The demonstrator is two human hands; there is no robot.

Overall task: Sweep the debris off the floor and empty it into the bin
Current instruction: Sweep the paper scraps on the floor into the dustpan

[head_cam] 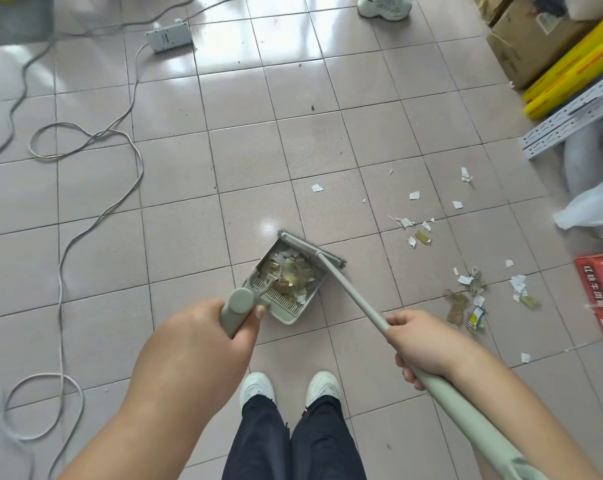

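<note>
Debris (291,277) fills dustpan (305,306); hands grip dustpan handle (236,311), broom (355,292).

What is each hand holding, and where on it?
Left hand grips the dustpan by its handle top; right hand grips the broom mid-shaft.

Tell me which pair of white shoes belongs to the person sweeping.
The pair of white shoes at bottom centre, under dark trousers between both arms. The other white shoe stands apart at the top edge.

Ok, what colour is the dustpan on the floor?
Pale grey-green, matching the broom; the dustpan shows clearly in the head view.
</note>
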